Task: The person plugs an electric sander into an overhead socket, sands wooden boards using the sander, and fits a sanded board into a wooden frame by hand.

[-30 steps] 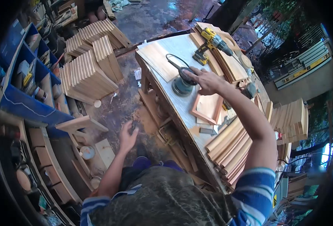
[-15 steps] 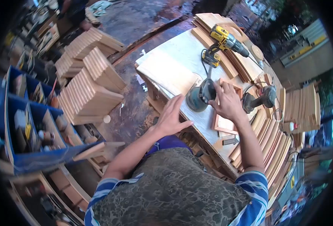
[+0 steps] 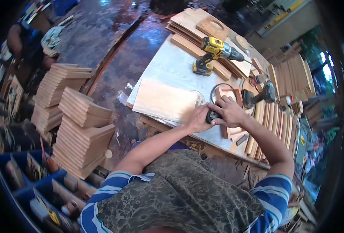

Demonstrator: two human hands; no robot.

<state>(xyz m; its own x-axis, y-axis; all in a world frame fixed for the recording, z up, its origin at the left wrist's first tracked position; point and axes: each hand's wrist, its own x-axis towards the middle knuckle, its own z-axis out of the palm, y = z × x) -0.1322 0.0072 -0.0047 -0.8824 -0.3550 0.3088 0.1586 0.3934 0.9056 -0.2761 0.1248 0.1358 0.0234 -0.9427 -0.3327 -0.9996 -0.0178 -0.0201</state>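
Both my hands meet over a sander point(image 3: 212, 115) at the front of the worktable; only its dark top shows between my fingers. My left hand point(image 3: 198, 120) is closed round its left side. From the right, my right hand point(image 3: 230, 112) grips it with bent fingers. A pale flat board point(image 3: 162, 101) lies to the left of the sander. Just beyond my right hand is a small wooden frame point(image 3: 239, 96), partly hidden by the hand.
A yellow drill point(image 3: 214, 48) stands on the worktable, and another drill point(image 3: 264, 94) lies farther right. Curved wooden strips point(image 3: 267, 124) fill the right side. Wood stacks point(image 3: 82, 136) and a blue divided box point(image 3: 22, 186) are on the left. A person point(image 3: 26, 42) is at the far left.
My left hand has moved from open beside the sander onto it. My right hand has closed on it too. The view has shifted, and the sander is nearer the table's front edge.
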